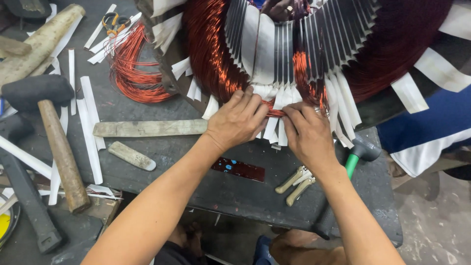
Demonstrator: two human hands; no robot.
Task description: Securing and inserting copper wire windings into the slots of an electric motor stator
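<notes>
The left hand (pixel 237 120) lies curled on the copper winding (pixel 216 54) at the lower rim of the stator (pixel 274 49), fingertips pressing the white insulation paper strips (pixel 274 105). Just right of it, the right hand (pixel 306 132) seems to pinch one strip, though the grip is partly hidden. Below the stator, on the table (pixel 196 167), lie a wooden stick (pixel 147 128), pliers (pixel 297 182) and a rubber mallet (pixel 54 142).

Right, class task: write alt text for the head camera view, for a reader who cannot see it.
Two bare hands, left hand and right hand, press on white paper insulation strips and copper wire at the rim of a large copper-wound motor stator. On the dark workbench lie a wooden-handled black mallet and a loose copper wire coil.
</notes>
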